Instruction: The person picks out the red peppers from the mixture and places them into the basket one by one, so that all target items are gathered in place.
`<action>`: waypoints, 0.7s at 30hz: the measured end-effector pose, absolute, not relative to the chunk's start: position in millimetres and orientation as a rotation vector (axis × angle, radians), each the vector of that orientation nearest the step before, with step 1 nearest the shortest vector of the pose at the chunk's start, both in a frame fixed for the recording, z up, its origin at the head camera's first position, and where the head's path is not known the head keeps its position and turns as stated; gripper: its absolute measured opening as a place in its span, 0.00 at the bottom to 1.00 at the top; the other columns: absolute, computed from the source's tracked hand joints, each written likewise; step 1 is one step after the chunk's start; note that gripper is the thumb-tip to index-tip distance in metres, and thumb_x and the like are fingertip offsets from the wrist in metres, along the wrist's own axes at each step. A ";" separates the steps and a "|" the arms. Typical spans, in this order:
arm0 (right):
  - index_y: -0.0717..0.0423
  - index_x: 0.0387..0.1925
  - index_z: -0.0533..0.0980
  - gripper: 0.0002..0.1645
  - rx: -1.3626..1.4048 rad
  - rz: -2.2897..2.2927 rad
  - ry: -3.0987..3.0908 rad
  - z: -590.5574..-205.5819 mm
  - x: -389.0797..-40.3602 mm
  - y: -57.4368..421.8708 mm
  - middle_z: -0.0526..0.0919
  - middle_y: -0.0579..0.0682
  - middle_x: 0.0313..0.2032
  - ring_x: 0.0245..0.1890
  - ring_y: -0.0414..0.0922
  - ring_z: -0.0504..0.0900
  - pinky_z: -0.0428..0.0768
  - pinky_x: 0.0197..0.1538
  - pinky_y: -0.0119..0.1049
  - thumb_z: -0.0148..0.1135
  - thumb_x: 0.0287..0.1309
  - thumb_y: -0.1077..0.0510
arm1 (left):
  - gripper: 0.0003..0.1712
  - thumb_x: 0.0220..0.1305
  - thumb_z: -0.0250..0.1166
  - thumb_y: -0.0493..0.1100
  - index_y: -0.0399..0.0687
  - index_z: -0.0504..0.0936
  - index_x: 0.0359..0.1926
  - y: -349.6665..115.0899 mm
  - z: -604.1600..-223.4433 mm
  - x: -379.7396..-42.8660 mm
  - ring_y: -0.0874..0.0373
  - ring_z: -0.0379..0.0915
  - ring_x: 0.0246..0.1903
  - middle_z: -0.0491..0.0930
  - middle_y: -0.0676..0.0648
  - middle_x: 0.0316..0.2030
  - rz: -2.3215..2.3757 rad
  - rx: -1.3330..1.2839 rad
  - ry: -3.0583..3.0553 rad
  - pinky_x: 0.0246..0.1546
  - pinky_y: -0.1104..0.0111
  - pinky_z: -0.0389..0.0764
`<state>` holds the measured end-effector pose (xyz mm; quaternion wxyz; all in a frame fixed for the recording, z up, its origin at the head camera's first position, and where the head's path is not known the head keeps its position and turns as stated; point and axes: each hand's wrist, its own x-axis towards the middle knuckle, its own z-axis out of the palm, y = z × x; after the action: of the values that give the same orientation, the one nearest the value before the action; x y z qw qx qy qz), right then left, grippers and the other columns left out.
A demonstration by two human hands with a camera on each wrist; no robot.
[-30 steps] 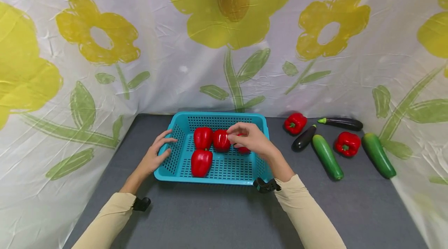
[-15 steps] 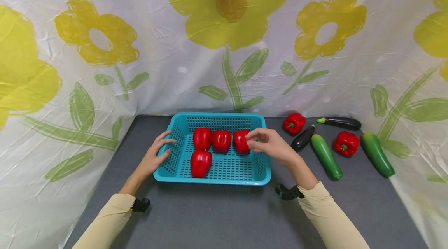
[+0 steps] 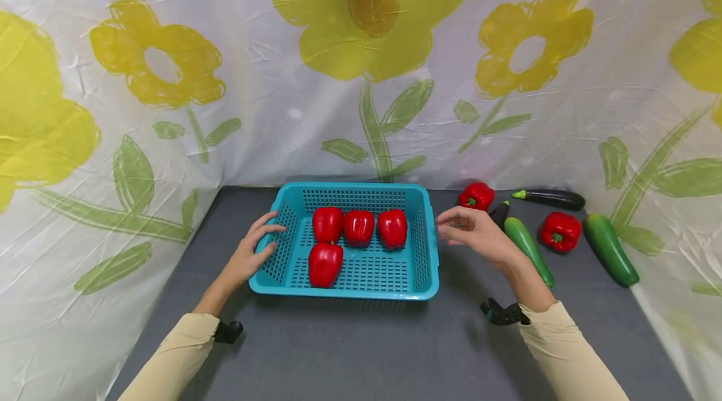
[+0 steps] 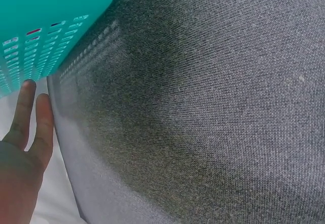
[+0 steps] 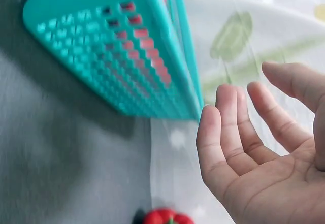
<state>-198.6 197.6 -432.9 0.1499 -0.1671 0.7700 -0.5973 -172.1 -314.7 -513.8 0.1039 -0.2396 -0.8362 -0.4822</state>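
A blue-green plastic basket [image 3: 344, 294] with perforated sides stands on the dark cloth. Inside it lie several red bell peppers: one at the back left [image 3: 328, 224], one in the middle [image 3: 358, 228], one to the right [image 3: 392, 229] and one in front [image 3: 325, 265]. My left hand [image 3: 251, 252] is at the basket's left side, fingers spread against or close by the rim; in the left wrist view two fingers [image 4: 44, 125] show beside the wall. Just outside the right rim my right hand [image 3: 476, 235] hovers with relaxed, slightly bent fingers, holding nothing, as the right wrist view confirms.
To the right lie a red bell pepper [image 3: 476, 195] at the back, another red bell pepper [image 3: 559, 232], an eggplant [image 3: 549, 198], a partly hidden eggplant [image 3: 499, 213], a green cucumber [image 3: 528, 250] and a second cucumber [image 3: 610, 249]. A flowered curtain [image 3: 271, 113] closes off the back and sides.
My right hand has moved right, from above the right-hand pepper in the basket to outside the rim, uncovering that pepper. The left hand has stayed at the basket's left side.
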 end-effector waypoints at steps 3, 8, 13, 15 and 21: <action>0.69 0.56 0.75 0.20 -0.440 -1.733 2.244 -434.6 -197.0 215.9 0.81 0.63 0.50 0.47 0.54 0.84 0.81 0.51 0.49 0.65 0.68 0.60 | 0.19 0.65 0.58 0.22 0.29 0.77 0.57 -314.1 -513.5 -172.2 0.32 0.46 0.72 0.56 0.30 0.73 -1.423 -0.710 -2.468 0.58 0.30 0.54; 0.69 0.57 0.74 0.22 -0.392 -1.715 2.289 -435.1 -193.1 246.4 0.81 0.62 0.50 0.46 0.48 0.85 0.82 0.51 0.44 0.65 0.69 0.58 | 0.19 0.67 0.57 0.23 0.31 0.77 0.58 -312.4 -511.6 -171.8 0.34 0.46 0.73 0.56 0.33 0.74 -1.430 -0.710 -2.468 0.60 0.32 0.53; 0.68 0.57 0.74 0.22 -0.365 -1.704 2.311 -437.7 -188.3 273.7 0.82 0.59 0.51 0.46 0.47 0.85 0.82 0.49 0.39 0.65 0.70 0.57 | 0.19 0.68 0.57 0.24 0.34 0.78 0.59 -311.9 -509.7 -171.4 0.36 0.46 0.73 0.56 0.35 0.75 -1.413 -0.688 -2.493 0.61 0.34 0.54; 0.68 0.57 0.74 0.22 -0.346 -1.718 2.305 -440.0 -186.4 283.2 0.82 0.57 0.51 0.47 0.47 0.84 0.82 0.50 0.39 0.64 0.70 0.57 | 0.19 0.69 0.57 0.25 0.35 0.78 0.59 -312.0 -509.7 -171.3 0.37 0.46 0.74 0.56 0.36 0.75 -1.411 -0.679 -2.502 0.61 0.35 0.54; 0.69 0.57 0.73 0.20 -0.343 -1.760 2.309 -448.6 -181.1 310.4 0.83 0.52 0.49 0.46 0.47 0.85 0.82 0.49 0.38 0.62 0.72 0.59 | 0.18 0.68 0.57 0.25 0.32 0.77 0.58 -313.9 -511.7 -171.6 0.37 0.45 0.74 0.55 0.36 0.75 -1.403 -0.672 -2.514 0.61 0.34 0.54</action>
<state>-181.1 310.4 -448.6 0.1087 -0.1168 0.7850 -0.5986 -171.6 -313.9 -511.7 0.0924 -0.2264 -0.8467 -0.4726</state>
